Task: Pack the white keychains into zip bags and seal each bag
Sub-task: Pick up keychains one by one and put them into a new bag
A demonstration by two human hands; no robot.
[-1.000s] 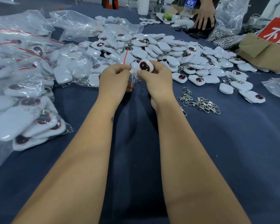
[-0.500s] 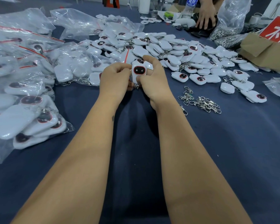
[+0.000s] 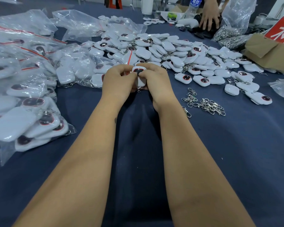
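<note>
A white keychain (image 3: 139, 74) with a dark, red-rimmed window stands upright between my hands over the blue cloth. My left hand (image 3: 117, 82) and my right hand (image 3: 157, 81) both pinch it from either side, with a thin clear zip bag barely visible around it. Just beyond my hands lies a big heap of loose white keychains (image 3: 164, 51). Filled zip bags (image 3: 23, 99) with red seal strips are stacked along the left.
Loose metal clasps (image 3: 205, 104) lie to the right of my right wrist. Empty clear bags (image 3: 82, 25) sit at the back left. A cardboard box (image 3: 269, 49) with a red sign stands at the right edge. Another person's hand (image 3: 209, 15) rests at the far end by a water bottle (image 3: 193, 7).
The keychain has turned upright and come down between my hands, closer to me. My hands have drawn together around it.
</note>
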